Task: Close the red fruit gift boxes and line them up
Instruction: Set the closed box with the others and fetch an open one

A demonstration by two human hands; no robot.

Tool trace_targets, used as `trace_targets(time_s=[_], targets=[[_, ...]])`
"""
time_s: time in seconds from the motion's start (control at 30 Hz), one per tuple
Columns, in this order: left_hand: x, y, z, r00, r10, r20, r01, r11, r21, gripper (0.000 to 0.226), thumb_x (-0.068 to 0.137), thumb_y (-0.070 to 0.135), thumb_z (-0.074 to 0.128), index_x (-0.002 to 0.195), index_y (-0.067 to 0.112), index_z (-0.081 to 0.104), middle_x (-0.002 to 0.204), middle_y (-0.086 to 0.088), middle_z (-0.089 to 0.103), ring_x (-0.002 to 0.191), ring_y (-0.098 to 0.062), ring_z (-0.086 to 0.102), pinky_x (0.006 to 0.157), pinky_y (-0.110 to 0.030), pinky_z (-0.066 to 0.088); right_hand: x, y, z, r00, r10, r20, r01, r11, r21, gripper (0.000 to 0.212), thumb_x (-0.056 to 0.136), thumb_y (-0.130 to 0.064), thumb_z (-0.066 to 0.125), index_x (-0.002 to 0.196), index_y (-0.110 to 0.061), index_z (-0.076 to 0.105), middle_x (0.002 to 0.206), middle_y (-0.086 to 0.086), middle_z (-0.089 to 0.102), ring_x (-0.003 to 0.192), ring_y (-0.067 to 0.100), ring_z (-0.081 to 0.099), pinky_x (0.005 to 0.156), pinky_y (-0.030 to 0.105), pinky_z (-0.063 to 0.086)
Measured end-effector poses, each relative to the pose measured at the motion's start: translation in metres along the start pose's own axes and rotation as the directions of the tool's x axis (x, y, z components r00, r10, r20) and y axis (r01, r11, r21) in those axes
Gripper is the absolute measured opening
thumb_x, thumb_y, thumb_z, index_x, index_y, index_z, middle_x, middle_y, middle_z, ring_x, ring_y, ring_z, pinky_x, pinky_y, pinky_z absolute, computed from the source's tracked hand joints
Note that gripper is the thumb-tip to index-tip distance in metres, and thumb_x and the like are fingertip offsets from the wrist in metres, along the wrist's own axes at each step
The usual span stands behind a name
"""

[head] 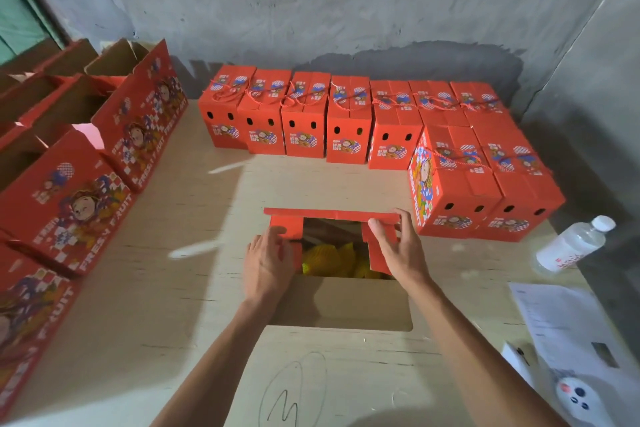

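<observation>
An open red fruit gift box (341, 302) stands in front of me on the table, its brown near flap folded toward me. Yellow net-wrapped fruit (329, 258) shows inside. My left hand (266, 262) presses the left red side flap (285, 230) inward. My right hand (398, 248) pushes the right red side flap (375, 253) inward. The far red flap (330, 213) stands up behind them. A row of closed red boxes (304, 118) with rope handles lines the back wall. More closed boxes (481, 180) sit at the right.
Several open, empty red boxes (79, 163) stand along the left edge. A plastic water bottle (573, 243) lies at the right, with papers (568, 329) and a small white object (573, 395) near the front right corner. Bare table surface (194, 288) lies between.
</observation>
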State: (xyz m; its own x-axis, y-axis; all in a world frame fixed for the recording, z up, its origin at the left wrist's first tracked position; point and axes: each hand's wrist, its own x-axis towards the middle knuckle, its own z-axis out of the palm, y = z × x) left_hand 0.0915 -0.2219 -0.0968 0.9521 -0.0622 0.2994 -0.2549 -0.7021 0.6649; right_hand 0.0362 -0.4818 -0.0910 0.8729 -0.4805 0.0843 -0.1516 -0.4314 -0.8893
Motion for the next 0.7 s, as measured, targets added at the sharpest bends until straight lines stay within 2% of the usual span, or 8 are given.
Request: trace_targets(time_s=[0.07, 0.13, 0.2, 0.27, 0.33, 0.43, 0.6, 0.7], targets=[[-0.002, 0.003, -0.003, 0.995, -0.087, -0.047, 0.077, 0.983, -0.169, 0.024, 0.099, 0.019, 0.056, 0.122, 0.017, 0.047, 0.103, -0.003, 0.060, 0.089, -0.025, 0.060, 0.077, -0.046, 0.052, 0.000, 0.004, -0.005, 0.999, -0.030, 0.029, 0.030, 1.000, -0.007, 0.062, 0.083, -0.080, 0.059, 0.129, -0.039, 0.049, 0.123, -0.012, 0.064, 0.110, 0.013, 0.065, 0.086, 0.049, 0.059], [-0.002, 0.007, -0.004, 0.989, -0.126, -0.070, 0.108, 0.969, -0.223, 0.038, 0.101, 0.028, 0.054, 0.133, 0.015, 0.040, 0.117, -0.003, 0.052, 0.093, -0.018, 0.058, 0.079, -0.044, 0.054, 0.000, 0.007, -0.010, 0.996, -0.058, 0.069, 0.060, 0.998, -0.023, 0.057, 0.087, -0.072, 0.062, 0.130, -0.037, 0.050, 0.122, -0.012, 0.064, 0.106, 0.011, 0.066, 0.084, 0.048, 0.059], [0.001, 0.007, -0.003, 0.988, -0.147, -0.055, 0.133, 0.970, -0.202, 0.053, 0.102, 0.033, 0.053, 0.147, 0.012, 0.034, 0.137, -0.010, 0.045, 0.113, -0.022, 0.054, 0.091, -0.039, 0.050, 0.000, 0.011, -0.013, 0.987, -0.100, 0.122, 0.107, 0.993, -0.057, 0.050, 0.093, -0.060, 0.066, 0.132, -0.032, 0.051, 0.136, -0.011, 0.059, 0.119, 0.011, 0.062, 0.095, 0.044, 0.057], [0.006, 0.005, -0.004, 0.994, -0.110, 0.017, 0.111, 0.981, -0.159, 0.054, 0.105, 0.027, 0.053, 0.152, 0.008, 0.036, 0.153, -0.013, 0.039, 0.137, -0.025, 0.042, 0.111, -0.039, 0.040, 0.000, 0.015, -0.016, 0.971, -0.164, 0.175, 0.180, 0.980, -0.080, 0.046, 0.094, -0.047, 0.070, 0.132, -0.027, 0.054, 0.153, -0.011, 0.047, 0.135, 0.007, 0.052, 0.107, 0.031, 0.049], [0.009, 0.003, -0.003, 0.995, -0.018, 0.098, 0.029, 0.994, -0.107, 0.041, 0.105, 0.014, 0.055, 0.144, 0.004, 0.053, 0.150, -0.013, 0.049, 0.142, -0.030, 0.041, 0.119, -0.038, 0.032, 0.000, 0.019, -0.018, 0.963, -0.177, 0.204, 0.201, 0.974, -0.105, 0.047, 0.093, -0.040, 0.074, 0.132, -0.020, 0.057, 0.159, -0.010, 0.041, 0.137, 0.007, 0.050, 0.107, 0.025, 0.048], [0.013, -0.003, -0.005, 0.992, 0.067, 0.108, -0.064, 0.998, -0.028, 0.026, 0.102, 0.007, 0.060, 0.125, 0.003, 0.071, 0.135, -0.013, 0.064, 0.131, -0.032, 0.053, 0.112, -0.031, 0.035, 0.001, 0.021, -0.017, 0.968, -0.165, 0.188, 0.187, 0.976, -0.111, 0.051, 0.091, -0.035, 0.077, 0.135, -0.013, 0.062, 0.162, -0.004, 0.040, 0.137, 0.012, 0.054, 0.104, 0.035, 0.054], [0.033, -0.030, -0.024, 0.921, 0.248, 0.301, -0.270, 0.962, 0.034, 0.028, 0.100, 0.015, 0.065, 0.128, 0.015, 0.072, 0.135, -0.002, 0.065, 0.126, -0.027, 0.054, 0.108, -0.030, 0.039, 0.003, 0.024, -0.019, 0.961, -0.237, 0.145, 0.264, 0.942, -0.208, 0.057, 0.086, -0.033, 0.082, 0.135, -0.008, 0.067, 0.155, 0.005, 0.049, 0.136, 0.011, 0.054, 0.106, 0.040, 0.053], [0.037, -0.032, -0.024, 0.917, 0.294, 0.269, -0.327, 0.941, 0.085, 0.027, 0.099, 0.018, 0.068, 0.124, 0.018, 0.074, 0.130, 0.002, 0.069, 0.118, -0.027, 0.059, 0.100, -0.025, 0.039, 0.006, 0.023, -0.021, 0.954, -0.260, 0.153, 0.293, 0.916, -0.273, 0.056, 0.084, -0.037, 0.082, 0.131, -0.008, 0.070, 0.150, 0.008, 0.053, 0.129, 0.015, 0.061, 0.104, 0.041, 0.054]])
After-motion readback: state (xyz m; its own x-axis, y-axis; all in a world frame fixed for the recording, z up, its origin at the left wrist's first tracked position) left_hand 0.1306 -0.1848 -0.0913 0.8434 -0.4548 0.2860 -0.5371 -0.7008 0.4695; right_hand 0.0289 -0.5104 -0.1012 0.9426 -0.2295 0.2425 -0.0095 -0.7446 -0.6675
